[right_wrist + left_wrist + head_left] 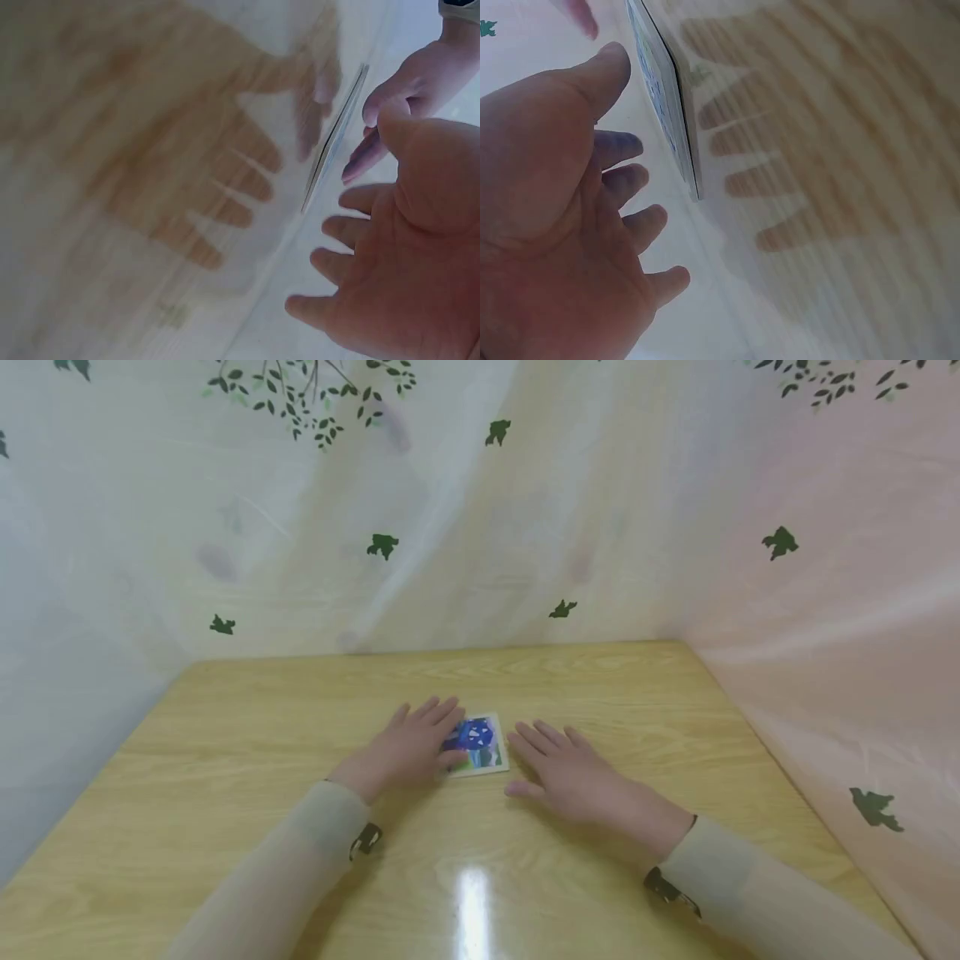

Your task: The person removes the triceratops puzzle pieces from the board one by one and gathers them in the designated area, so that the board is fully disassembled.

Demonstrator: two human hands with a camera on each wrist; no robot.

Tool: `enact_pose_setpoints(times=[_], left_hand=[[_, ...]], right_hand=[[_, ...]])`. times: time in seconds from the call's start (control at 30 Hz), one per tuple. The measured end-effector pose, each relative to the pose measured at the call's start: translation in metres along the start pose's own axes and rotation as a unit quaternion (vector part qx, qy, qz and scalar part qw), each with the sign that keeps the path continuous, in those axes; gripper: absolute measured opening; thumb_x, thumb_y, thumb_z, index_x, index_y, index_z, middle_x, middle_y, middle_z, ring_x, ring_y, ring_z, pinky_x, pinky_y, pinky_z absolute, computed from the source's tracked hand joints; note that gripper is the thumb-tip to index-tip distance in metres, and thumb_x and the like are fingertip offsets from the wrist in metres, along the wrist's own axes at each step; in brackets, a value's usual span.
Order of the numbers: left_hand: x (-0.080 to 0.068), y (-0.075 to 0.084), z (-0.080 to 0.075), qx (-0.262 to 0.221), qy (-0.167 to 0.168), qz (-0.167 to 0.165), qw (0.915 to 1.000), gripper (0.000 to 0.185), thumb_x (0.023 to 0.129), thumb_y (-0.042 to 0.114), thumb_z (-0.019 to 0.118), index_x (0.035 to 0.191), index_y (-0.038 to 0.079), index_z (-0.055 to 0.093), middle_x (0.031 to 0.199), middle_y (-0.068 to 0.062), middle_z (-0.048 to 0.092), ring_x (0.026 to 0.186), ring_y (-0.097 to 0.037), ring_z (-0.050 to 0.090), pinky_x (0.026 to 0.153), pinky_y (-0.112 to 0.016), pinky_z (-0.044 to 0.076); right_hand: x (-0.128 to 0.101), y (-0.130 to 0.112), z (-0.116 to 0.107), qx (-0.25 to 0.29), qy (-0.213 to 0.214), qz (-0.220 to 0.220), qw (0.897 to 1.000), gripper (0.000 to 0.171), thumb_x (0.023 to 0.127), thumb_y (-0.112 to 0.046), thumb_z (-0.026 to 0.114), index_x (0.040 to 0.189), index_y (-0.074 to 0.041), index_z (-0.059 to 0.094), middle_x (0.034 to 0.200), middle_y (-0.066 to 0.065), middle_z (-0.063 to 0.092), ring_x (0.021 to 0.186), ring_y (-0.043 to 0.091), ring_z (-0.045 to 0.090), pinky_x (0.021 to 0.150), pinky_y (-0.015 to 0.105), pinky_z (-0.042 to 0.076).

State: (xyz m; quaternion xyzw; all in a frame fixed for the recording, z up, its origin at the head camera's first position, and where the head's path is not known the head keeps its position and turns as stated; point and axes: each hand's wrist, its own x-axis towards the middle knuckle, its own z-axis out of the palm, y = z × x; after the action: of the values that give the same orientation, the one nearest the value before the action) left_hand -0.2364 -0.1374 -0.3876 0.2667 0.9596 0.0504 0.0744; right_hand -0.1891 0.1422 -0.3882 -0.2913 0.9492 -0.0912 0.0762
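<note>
A thin, nearly square booklet or card with a blue and green picture (pixel 483 739) and a pale border lies flat on the table in the head view. Over its left side reaches my left hand (pixel 412 743), palm down, fingers extended; the hand hides that edge. My right hand (pixel 562 768) hovers just to the right of the picture, fingers straight, holding nothing. From the left wrist, the booklet's edge (pixel 676 112) shows as layered, beyond my thumb and fingers (pixel 634 184). In the right wrist view, the booklet (pixel 334 142) lies between the table reflection and both hands.
The wooden table (pixel 247 718) has a glossy top that reflects the hands. Behind it and along the right side hangs a pale cloth (pixel 450 485) printed with leaves and green birds. Each sleeve cuff carries a dark strap (pixel 366 841).
</note>
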Motion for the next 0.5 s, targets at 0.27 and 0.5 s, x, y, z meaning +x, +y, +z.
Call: enact_pose_setpoints(times=[0.27,0.5], left_hand=[[-0.0046,-0.0007,0.0058,-0.027,-0.018,0.001,0.9995,0.078,0.115,0.055,0.052,0.175,0.01,0.031,0.18,-0.011,0.029,0.167,-0.04,0.02,0.134,-0.07,0.009],[-0.0062,-0.0009,0.0013,-0.03,-0.022,0.0,0.9993,0.078,0.115,0.054,0.052,0.175,0.009,0.03,0.179,-0.012,0.031,0.167,-0.039,0.022,0.134,-0.068,0.009]], right_hand=[[-0.0016,-0.0069,0.007,0.002,-0.043,-0.06,0.997,0.077,0.115,-0.056,0.051,0.173,-0.008,0.036,0.18,0.014,0.027,0.166,0.043,0.02,0.132,0.07,0.016],[0.003,-0.0003,0.003,-0.009,-0.04,-0.067,0.997,0.075,0.115,-0.053,0.052,0.171,-0.005,0.039,0.18,0.015,0.028,0.166,0.044,0.02,0.133,0.07,0.014]])
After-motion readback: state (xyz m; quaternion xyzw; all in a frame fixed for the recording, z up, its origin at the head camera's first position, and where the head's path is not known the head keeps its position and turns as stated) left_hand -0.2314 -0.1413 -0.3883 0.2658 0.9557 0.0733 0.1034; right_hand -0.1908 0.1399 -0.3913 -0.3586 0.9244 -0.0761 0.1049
